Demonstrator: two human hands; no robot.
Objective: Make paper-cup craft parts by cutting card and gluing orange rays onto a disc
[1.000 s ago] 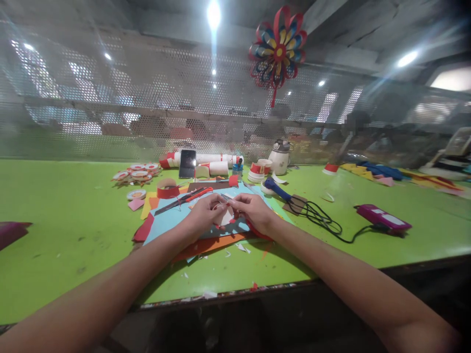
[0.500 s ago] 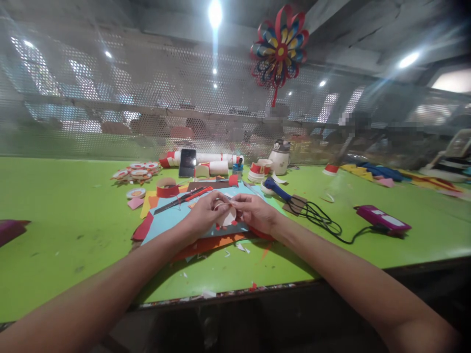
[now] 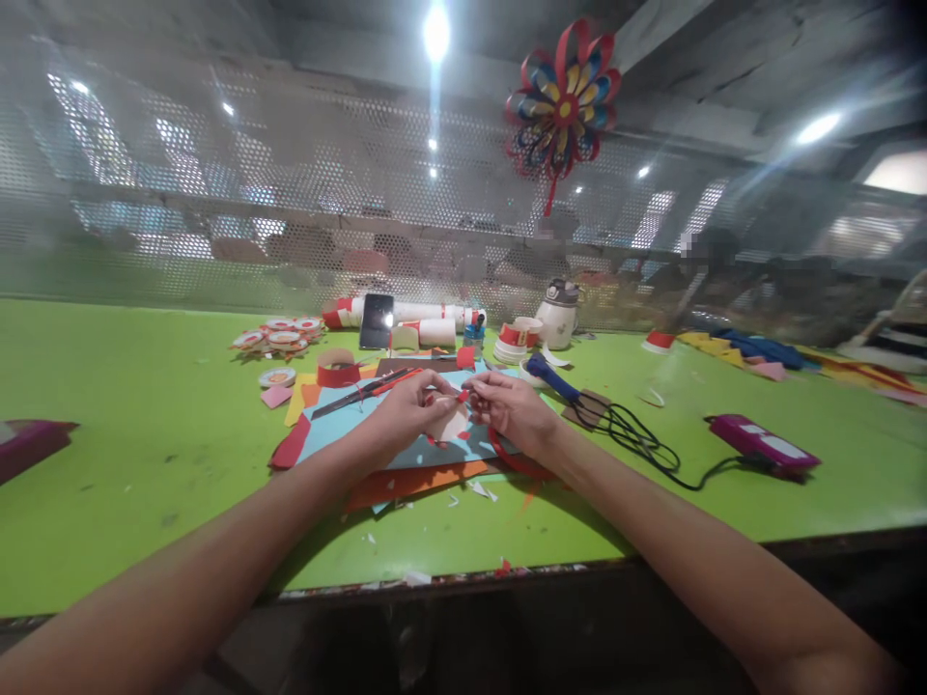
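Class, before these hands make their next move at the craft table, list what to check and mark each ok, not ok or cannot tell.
1. Grip: left hand and right hand both pinch the paper disc: ok.
2. Disc held over the blue sheet: ok.
3. The scissors lie apart from both hands: ok.
4. Whether the glue gun is hot: cannot tell.
5. Its cable lies off the right forearm: ok.

A phone, white jug and glue gun sit below a pinwheel.

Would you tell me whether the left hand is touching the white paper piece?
Touching: in the head view, the left hand pinches the white paper piece at its edge.
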